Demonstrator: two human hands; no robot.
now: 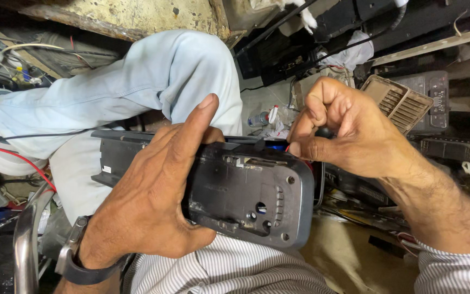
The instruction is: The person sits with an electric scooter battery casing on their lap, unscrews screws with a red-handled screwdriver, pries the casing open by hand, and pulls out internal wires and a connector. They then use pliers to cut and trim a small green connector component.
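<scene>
While left hand clasps black casing, right hand pinches top edge.

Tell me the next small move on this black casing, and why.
Probably ease the right hand up a little: its fingertips pinch something small at the casing's top edge by a red wire, while the left hand braces the casing.

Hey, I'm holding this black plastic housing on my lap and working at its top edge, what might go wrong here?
The black housing rests on your lap, gripped only by the left hand; it may slip toward the cluttered floor.

The right hand pinches something small at the top edge, beside a red wire; a hard tug might snap or pull it loose.

A loose red cable trails near your knee and might snag.
</scene>
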